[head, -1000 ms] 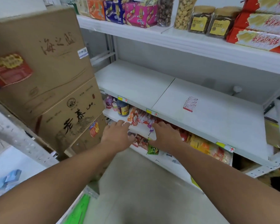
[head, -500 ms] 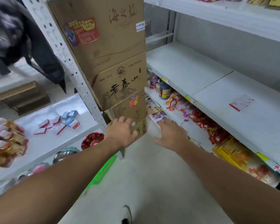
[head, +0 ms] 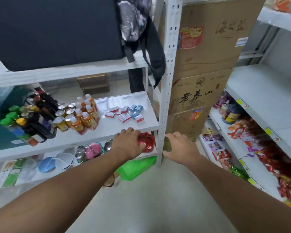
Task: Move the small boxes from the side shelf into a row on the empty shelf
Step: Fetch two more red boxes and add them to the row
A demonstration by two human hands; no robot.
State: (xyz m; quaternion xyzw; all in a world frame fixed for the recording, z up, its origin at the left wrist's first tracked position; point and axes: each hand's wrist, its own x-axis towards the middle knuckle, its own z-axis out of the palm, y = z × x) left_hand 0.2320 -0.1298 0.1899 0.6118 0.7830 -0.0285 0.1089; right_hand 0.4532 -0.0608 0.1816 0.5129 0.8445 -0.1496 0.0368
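A person's two bare hands reached toward the white metal side shelf, where a loose cluster of small red-and-white and pale blue cardboard boxes lay scattered flat near its right end, just beside a group of orange-capped drink bottles and ring-pull cans. The left hand hovered palm down at the shelf's front edge, fingers loosely spread and holding nothing; the right hand hung open and empty beside the perforated white steel upright. None of the boxes had yet been touched. They looked light, stiff-sided and easily crushed, likely best pinched across their short sides between thumb and fingertips, one or two at a time, since the smooth painted shelf could let them slide. To the right, past a stack of brown corrugated cartons, the bare white shelf that appeared to be their destination stood above rows of glossy red snack packets.
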